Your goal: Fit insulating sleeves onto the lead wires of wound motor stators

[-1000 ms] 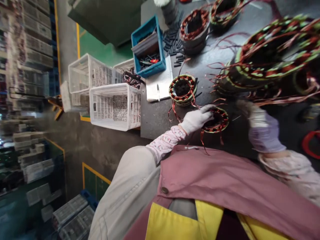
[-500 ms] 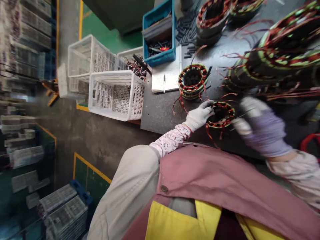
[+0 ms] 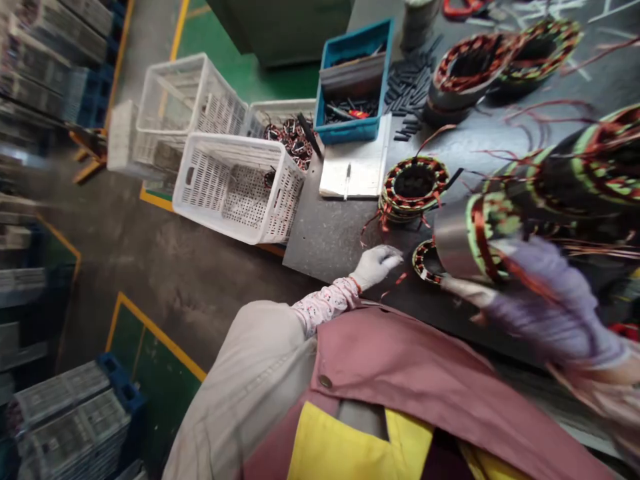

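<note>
Since the last frame, your left hand (image 3: 375, 267) has drawn back from the small wound stator (image 3: 426, 261), and your right hand (image 3: 543, 307) has come up with a larger wound stator (image 3: 480, 233) toward the camera. Your left glove shows the fingers together and loosely extended, pinching nothing, just beside the small stator on the dark workbench (image 3: 325, 250). Your right glove appears to cradle the larger stator from beneath, above the bench and partly over the small one.

Findings: a slip from that blurred grip could drop the larger stator onto the small one and damage its windings. Its copper leads (image 3: 530, 273) could also snag on the stacked stators (image 3: 585, 167) beside it if you swing it carelessly.

Limits: motion blur prevents you from confirming how firmly your right fingers hold. The larger stator hides part of the small one, and the stack runs out of view at the right edge.
</note>
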A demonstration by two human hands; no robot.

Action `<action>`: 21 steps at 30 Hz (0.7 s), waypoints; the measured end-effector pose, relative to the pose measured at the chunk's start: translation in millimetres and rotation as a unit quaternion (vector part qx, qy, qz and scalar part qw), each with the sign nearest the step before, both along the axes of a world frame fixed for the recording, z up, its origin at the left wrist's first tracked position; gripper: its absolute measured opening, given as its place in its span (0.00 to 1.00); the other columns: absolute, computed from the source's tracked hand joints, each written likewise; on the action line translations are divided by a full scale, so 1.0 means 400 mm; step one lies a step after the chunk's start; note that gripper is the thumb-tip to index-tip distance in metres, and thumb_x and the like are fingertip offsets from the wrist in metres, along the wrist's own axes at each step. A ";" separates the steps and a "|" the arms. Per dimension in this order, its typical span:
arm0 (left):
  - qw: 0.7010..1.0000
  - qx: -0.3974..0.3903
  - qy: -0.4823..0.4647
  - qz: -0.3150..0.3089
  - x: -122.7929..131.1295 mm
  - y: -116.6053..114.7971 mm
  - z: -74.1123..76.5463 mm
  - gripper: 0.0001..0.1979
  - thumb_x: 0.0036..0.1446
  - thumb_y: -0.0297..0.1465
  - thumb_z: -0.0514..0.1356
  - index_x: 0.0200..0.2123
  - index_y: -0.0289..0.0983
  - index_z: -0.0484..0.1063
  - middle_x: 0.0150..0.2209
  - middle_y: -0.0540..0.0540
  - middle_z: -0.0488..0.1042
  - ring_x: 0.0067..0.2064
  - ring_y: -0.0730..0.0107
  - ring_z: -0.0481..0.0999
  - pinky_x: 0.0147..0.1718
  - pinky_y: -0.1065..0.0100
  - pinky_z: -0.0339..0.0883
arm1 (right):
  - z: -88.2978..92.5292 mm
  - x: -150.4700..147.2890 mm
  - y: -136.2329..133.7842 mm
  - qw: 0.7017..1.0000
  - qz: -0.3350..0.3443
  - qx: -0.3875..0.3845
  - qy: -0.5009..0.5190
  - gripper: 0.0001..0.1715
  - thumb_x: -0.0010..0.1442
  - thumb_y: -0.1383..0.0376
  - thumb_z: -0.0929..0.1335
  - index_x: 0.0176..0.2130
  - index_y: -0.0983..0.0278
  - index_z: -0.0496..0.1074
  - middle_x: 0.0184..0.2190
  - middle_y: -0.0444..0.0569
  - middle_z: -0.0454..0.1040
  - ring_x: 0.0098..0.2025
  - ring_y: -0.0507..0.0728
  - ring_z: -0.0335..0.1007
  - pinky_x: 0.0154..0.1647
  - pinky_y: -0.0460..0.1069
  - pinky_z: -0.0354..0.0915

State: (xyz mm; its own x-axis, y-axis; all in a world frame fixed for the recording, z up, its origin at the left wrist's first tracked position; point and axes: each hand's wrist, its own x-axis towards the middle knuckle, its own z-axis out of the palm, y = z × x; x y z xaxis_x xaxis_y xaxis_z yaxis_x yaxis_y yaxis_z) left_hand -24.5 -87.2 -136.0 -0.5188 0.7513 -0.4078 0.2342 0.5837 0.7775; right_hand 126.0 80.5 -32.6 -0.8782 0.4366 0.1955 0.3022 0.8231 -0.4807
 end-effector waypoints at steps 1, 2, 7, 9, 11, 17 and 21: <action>1.000 0.004 -0.008 -0.003 -0.001 0.001 -0.002 0.10 0.61 0.28 0.58 0.42 0.34 0.77 0.47 0.43 0.80 0.49 0.72 0.77 0.54 0.69 0.68 | 0.036 -0.041 0.012 0.999 0.029 0.033 0.002 0.22 0.58 0.45 0.62 0.40 0.56 0.72 0.38 0.51 0.76 0.42 0.62 0.73 0.48 0.59 0.68; 1.000 0.011 -0.012 -0.011 -0.002 0.003 -0.003 0.10 0.61 0.28 0.58 0.42 0.33 0.77 0.47 0.44 0.80 0.49 0.73 0.77 0.54 0.69 0.68 | 0.064 -0.090 0.025 0.995 0.066 0.073 -0.001 0.21 0.59 0.47 0.61 0.40 0.58 0.72 0.37 0.51 0.75 0.41 0.60 0.72 0.50 0.60 0.66; 0.996 0.030 0.014 -0.082 -0.011 -0.008 0.013 0.10 0.61 0.31 0.59 0.41 0.33 0.78 0.44 0.44 0.80 0.47 0.73 0.77 0.53 0.71 0.68 | 0.051 -0.328 0.069 0.950 0.134 0.216 -0.184 0.11 0.54 0.60 0.67 0.33 0.67 0.71 0.33 0.52 0.73 0.40 0.57 0.69 0.55 0.59 0.60; 0.992 0.015 0.043 -0.117 -0.009 -0.022 0.026 0.11 0.62 0.32 0.58 0.42 0.34 0.78 0.45 0.45 0.80 0.47 0.73 0.77 0.52 0.71 0.69 | 0.007 -0.377 0.072 0.935 0.170 0.204 -0.234 0.11 0.49 0.63 0.70 0.32 0.68 0.72 0.33 0.51 0.74 0.40 0.58 0.69 0.56 0.60 0.58; 0.983 0.015 0.073 -0.169 -0.002 -0.027 0.042 0.11 0.63 0.33 0.57 0.43 0.36 0.78 0.47 0.44 0.79 0.49 0.72 0.77 0.53 0.71 0.68 | -0.018 -0.384 0.075 0.937 0.192 0.170 -0.238 0.13 0.49 0.63 0.71 0.35 0.69 0.72 0.35 0.51 0.74 0.44 0.60 0.69 0.58 0.64 0.55; 0.950 0.002 0.142 -0.279 0.012 0.072 0.046 0.16 0.66 0.38 0.53 0.47 0.35 0.75 0.56 0.40 0.72 0.54 0.68 0.74 0.53 0.70 0.68 | -0.035 -0.152 0.075 0.995 0.091 0.038 0.000 0.23 0.65 0.54 0.60 0.53 0.61 0.71 0.51 0.52 0.73 0.55 0.58 0.65 0.58 0.56 0.60; 0.949 -0.092 0.159 -0.257 0.008 0.157 -0.002 0.16 0.66 0.36 0.53 0.46 0.33 0.75 0.57 0.38 0.70 0.56 0.65 0.72 0.55 0.69 0.65 | -0.180 0.021 0.018 0.988 -0.111 0.015 -0.106 0.24 0.63 0.54 0.61 0.45 0.67 0.75 0.42 0.61 0.76 0.43 0.61 0.69 0.42 0.55 0.63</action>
